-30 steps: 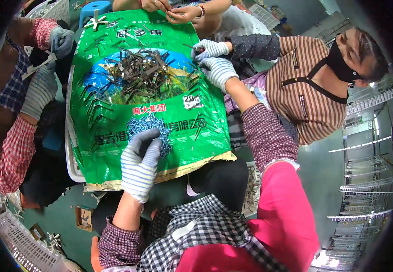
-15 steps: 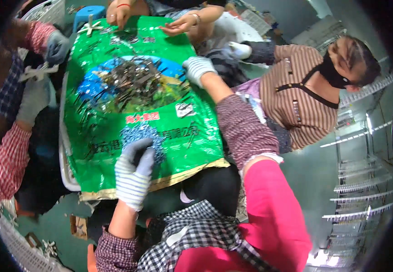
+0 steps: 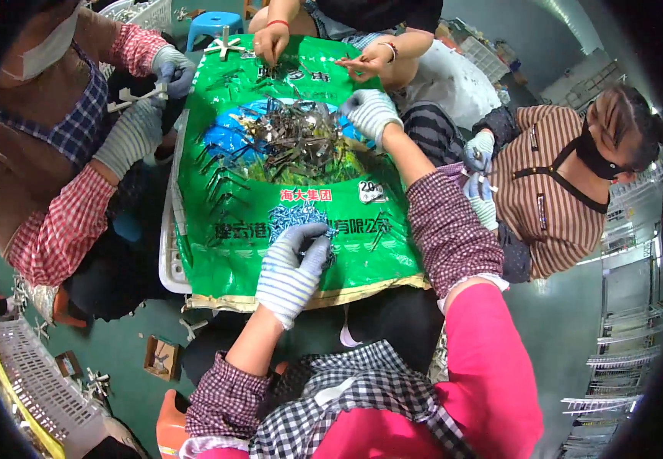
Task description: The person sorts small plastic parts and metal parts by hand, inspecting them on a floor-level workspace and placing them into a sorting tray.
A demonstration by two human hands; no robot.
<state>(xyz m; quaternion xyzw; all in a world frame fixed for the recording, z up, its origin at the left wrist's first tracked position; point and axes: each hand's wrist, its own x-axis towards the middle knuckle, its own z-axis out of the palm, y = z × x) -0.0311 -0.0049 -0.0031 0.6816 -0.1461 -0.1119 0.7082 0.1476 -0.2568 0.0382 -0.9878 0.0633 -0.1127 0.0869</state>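
My left hand (image 3: 293, 274), in a white and grey striped glove, rests at the near edge of a heap of small bluish-silver screws (image 3: 284, 219). Its thumb and fingers curl toward each other; what lies between the tips cannot be made out. In a matching glove, my right hand (image 3: 371, 115) has its fingers bent together at the right side of a pile of dark thin metal strips (image 3: 301, 141). Anything in that grip is hidden. Both piles lie on a green printed plastic sack (image 3: 362, 252) spread as a work surface.
Across the sack, a co-worker's bare hands (image 3: 270, 44) handle strips beside a white cross-shaped part (image 3: 226, 46). Gloved co-workers sit left and right, the left one holding a white part (image 3: 134, 98). A blue stool (image 3: 213, 27) stands behind; a white basket (image 3: 37, 375) is lower left.
The whole view has shifted, moving the sack rightward in the picture. My left thumb and fingers have drawn closer together at the screws; my right fingers have curled in by the strips.
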